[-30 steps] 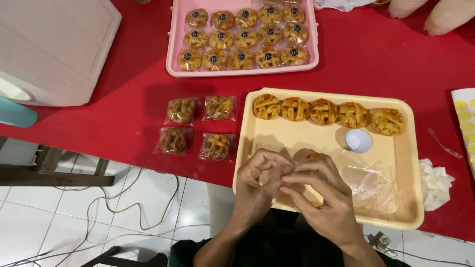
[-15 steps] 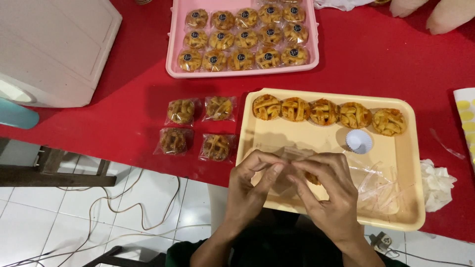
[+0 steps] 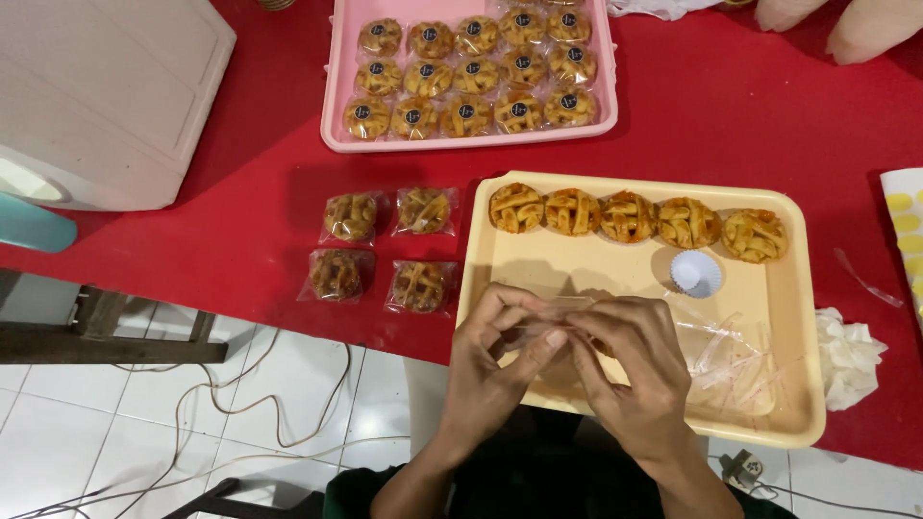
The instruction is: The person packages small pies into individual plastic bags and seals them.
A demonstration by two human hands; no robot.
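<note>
Where hands (image 3: 567,356) meet, seemingly clear wrapper (image 3: 562,309).

Before us on the desk (image 3: 769,125) sits the near tray (image 3: 798,317), with five tarts (image 3: 635,216) in a row along its far edge. A paper cup (image 3: 695,273) lies just in front of that row, and loose bags (image 3: 731,356) lie on the tray's right part. Left of this tray lie four bagged tarts (image 3: 385,250). Behind them stands the far tray (image 3: 332,115), full of wrapped tarts (image 3: 471,72). A crumpled tissue (image 3: 851,356) lies right of the near tray.

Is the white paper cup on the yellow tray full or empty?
Empty: the white paper cup shows only its bare pleated inside, standing apart from the tarts.
</note>
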